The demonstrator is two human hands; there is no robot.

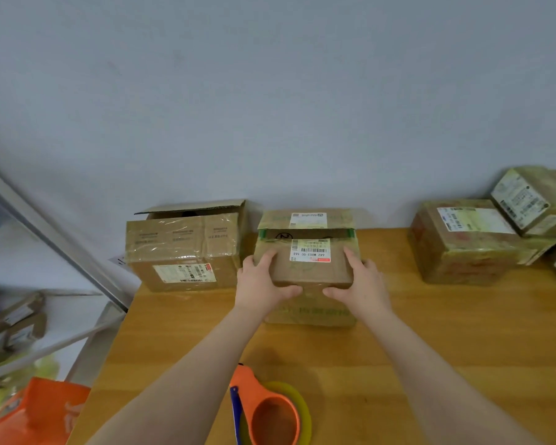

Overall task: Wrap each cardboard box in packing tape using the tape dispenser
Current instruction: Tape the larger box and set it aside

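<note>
While you have both hands on the middle box (pixel 305 274), treat this step as settling it and pressing its near flap flat before any tape goes on. It rests on the counter (pixel 430 348), and there is bare wood on your side of that box, so draw it towards you far enough to turn it freely.

Left of that box, just beside it, stands an open-flapped box (pixel 183 248). Right of it, well apart, lies a pile of wrapped boxes (pixel 463 245). Slide straight back so you nudge neither.

The far flap looks raised, with a dark gap between it and the near one. Fold it down and line up the seam first, since tape laid over a gap will likely wrinkle.

The tape dispenser (pixel 267 409), orange with a yellowish roll, lies on your side of that box, between your forearms, untouched. Leave one hand pressing the flaps when you reach for it.

Your left grip (pixel 260 284) is clamped on the box's near left corner, with the fingers laid over the top and the thumb on the front face. Your right grip (pixel 360 284) mirrors it at the near right corner. Both pinch the top edge, and neither holds anything else.
</note>
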